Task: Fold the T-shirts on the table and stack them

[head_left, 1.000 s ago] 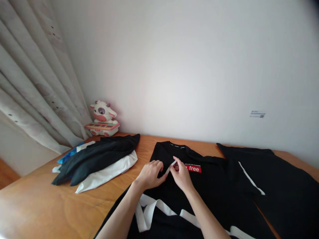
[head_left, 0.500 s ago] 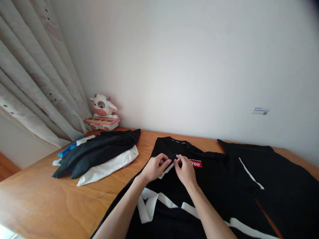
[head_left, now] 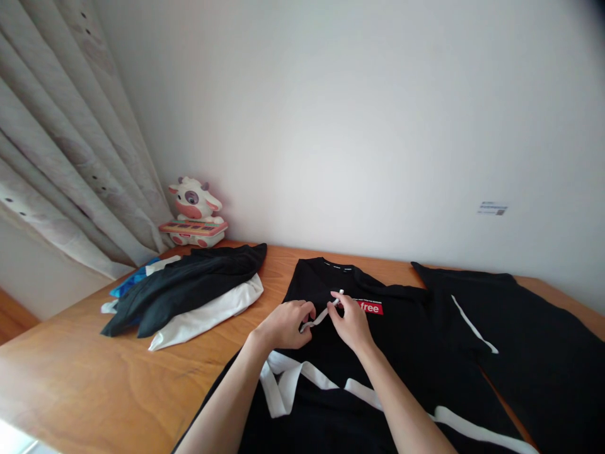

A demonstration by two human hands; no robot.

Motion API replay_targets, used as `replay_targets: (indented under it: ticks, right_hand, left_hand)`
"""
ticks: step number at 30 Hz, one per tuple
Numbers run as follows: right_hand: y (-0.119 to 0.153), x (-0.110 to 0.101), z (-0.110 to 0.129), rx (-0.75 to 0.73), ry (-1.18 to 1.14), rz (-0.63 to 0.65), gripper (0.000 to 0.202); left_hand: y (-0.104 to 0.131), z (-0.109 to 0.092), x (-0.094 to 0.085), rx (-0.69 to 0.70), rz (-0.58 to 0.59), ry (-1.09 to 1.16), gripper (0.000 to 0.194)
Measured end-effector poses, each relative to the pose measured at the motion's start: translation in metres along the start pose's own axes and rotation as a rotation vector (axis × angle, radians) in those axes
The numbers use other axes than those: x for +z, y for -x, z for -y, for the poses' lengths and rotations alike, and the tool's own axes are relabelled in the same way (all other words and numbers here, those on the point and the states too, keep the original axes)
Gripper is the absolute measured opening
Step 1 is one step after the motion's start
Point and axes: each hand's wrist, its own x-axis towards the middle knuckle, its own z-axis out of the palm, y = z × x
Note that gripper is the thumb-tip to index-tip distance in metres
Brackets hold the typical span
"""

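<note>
Your right hand (head_left: 350, 321) is closed in a pinch, thumb and fingertips together on a narrow white strip (head_left: 321, 317), with a short white end poking out past the fingertips. Your left hand (head_left: 286, 325) is curled nearly shut, knuckles up, and has the strip's lower part at its thumb and forefinger; you can't see exactly how the strip sits inside that grip. Between your two hands the strip runs on a slant, slightly bent, over the chest of a black shirt (head_left: 401, 353) spread on the wooden worktop (head_left: 142, 403). Just beside your right hand is a red print (head_left: 372, 308) reading "free", its left part hidden by that hand. Below your hands, a wider white band (head_left: 286, 384) zigzags across black fabric and passes behind your right forearm. To your right lies more black clothing (head_left: 543, 347), next to a thin white stripe (head_left: 472, 321). Well to your left, a dark garment (head_left: 189, 284) lies over a white garment (head_left: 208, 318), with blue cloth (head_left: 135, 277) showing at the far left edge. Behind that pile, a cow toy (head_left: 193, 202) with a small keyboard stands upright near the curtain (head_left: 70, 139) and the wall (head_left: 331, 126).
</note>
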Motion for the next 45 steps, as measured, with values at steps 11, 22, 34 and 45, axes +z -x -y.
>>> replay_targets:
  ticks: [11, 22, 34, 45]
  right_hand:
    - [-0.001, 0.000, -0.002, 0.022, -0.025, -0.060, 0.034]
    - [0.002, 0.003, -0.001, 0.006, 0.157, -0.063, 0.030]
    - [0.010, -0.001, 0.016, -0.032, 0.414, 0.030, 0.043]
    - [0.008, -0.004, 0.025, 0.088, 0.427, 0.081, 0.038]
  left_hand:
    - [-0.004, 0.008, 0.005, -0.094, -0.172, 0.176, 0.019]
    - [-0.004, 0.029, 0.018, -0.177, -0.126, -0.070, 0.037]
    - [0.001, 0.038, 0.030, -0.311, -0.010, -0.150, 0.073]
    - [-0.050, 0.023, 0.022, -0.282, -0.016, -0.349, 0.043]
